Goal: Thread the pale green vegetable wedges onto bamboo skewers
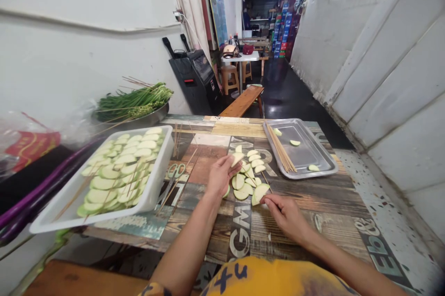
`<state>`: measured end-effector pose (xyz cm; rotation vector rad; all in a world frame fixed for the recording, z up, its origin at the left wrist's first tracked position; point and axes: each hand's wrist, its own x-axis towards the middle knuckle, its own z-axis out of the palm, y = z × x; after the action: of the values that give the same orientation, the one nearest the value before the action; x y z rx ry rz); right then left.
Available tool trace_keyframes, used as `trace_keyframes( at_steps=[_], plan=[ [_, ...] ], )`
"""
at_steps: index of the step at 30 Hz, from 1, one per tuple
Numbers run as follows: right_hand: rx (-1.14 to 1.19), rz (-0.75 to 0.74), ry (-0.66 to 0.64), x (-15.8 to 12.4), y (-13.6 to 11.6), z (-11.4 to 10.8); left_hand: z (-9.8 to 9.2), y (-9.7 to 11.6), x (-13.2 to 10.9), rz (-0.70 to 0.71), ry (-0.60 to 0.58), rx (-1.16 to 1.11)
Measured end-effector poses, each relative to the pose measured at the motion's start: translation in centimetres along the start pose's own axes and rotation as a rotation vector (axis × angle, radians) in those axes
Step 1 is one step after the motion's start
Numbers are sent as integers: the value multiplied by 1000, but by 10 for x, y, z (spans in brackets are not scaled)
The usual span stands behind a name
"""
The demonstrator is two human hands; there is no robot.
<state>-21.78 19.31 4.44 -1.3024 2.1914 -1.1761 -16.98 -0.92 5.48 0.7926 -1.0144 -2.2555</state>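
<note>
My left hand (221, 176) pinches a pale half-round vegetable slice (238, 159) with green skin, above a loose pile of slices (241, 194) on the table. Right of the pile, my right hand (280, 210) is closed, with a larger half-round slice (260, 193) at its fingertips. Whether a stick is also in that grip I cannot tell. Just beyond lies a row of slices (255, 163), a thin stick showing at its near end. On the left, a white plastic tub (167, 147) holds many slices with sticks among them.
A metal tray (306, 152) at the right holds a bundle of bamboo skewers (281, 150) and a few slices. Green-handled scissors (176, 170) lie beside the tub. Behind it stands a metal bowl (153, 117) of green stalks. A wooden bench (241, 101) is beyond the table.
</note>
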Motion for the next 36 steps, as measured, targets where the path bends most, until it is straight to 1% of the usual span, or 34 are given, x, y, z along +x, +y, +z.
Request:
trace_keyframes(
  at_steps=[4,9,14,20,25,29,36],
  plan=[
    [14,-16,7,1,2,-1,1,-2,-1,-57,-6,-17],
    [24,-15,5,2,3,1,-1,-5,1,-74,-8,-69],
    [33,-5,-17,2,2,3,-4,-7,5,-128,-27,-114],
    [39,-12,-29,2,-3,3,-1,-8,4,-73,40,-101],
    [27,-10,-34,0,-6,3,-5,-5,7,-20,104,-77],
    [30,-25,-30,-1,-7,2,-8,-3,9,-49,118,-84],
    [15,1,-42,0,-5,2,-5,-1,8,-79,121,-103]
  ],
)
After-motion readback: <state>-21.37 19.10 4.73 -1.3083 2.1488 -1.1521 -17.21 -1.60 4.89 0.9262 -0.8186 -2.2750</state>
